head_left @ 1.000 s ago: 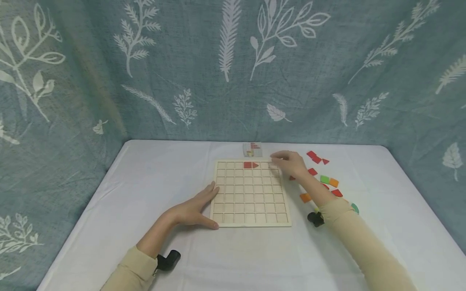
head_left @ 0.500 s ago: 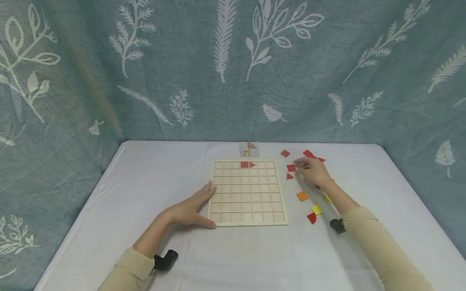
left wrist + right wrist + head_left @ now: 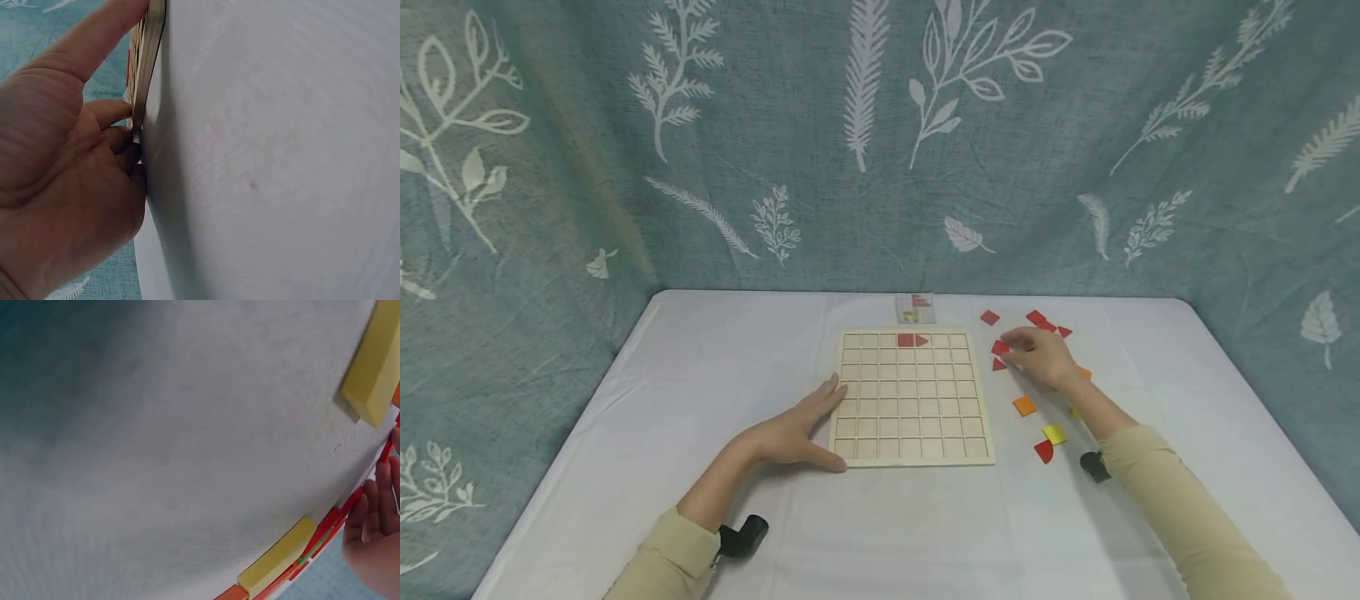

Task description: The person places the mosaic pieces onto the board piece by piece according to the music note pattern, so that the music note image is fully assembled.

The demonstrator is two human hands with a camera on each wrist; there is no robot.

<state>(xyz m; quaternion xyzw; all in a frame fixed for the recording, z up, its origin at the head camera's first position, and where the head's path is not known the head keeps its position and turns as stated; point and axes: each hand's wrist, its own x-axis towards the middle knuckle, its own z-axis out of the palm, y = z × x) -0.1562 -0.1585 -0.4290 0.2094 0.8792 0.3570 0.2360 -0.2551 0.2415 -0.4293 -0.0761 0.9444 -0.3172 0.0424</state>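
Observation:
A wooden grid board (image 3: pixel 912 406) lies flat on the white table, with a red square and a red triangle (image 3: pixel 922 340) in its far row. My left hand (image 3: pixel 801 429) rests at the board's left side, fingers stretched along the edge and thumb by the near left corner; the left wrist view shows the palm (image 3: pixel 56 162) beside the board's edge (image 3: pixel 150 56). Right of the board, my right hand (image 3: pixel 1041 357) pinches a red square tile (image 3: pixel 999 347) lying at table level. In the right wrist view, thumb and fingers (image 3: pixel 384 487) meet a red piece (image 3: pixel 388 447).
Near the right hand lie a red triangle (image 3: pixel 998 364), another red square (image 3: pixel 989 317), orange (image 3: pixel 1024 406) and yellow (image 3: pixel 1054 433) tiles, and a red quarter-round (image 3: pixel 1043 451). Several red pieces (image 3: pixel 1045 322) sit farther back. A pattern card (image 3: pixel 915 308) lies behind the board.
My right hand has moved right, from the board's far right corner to the red square tile, and then stays nearly still. A farther red square now shows. The left hand stays put.

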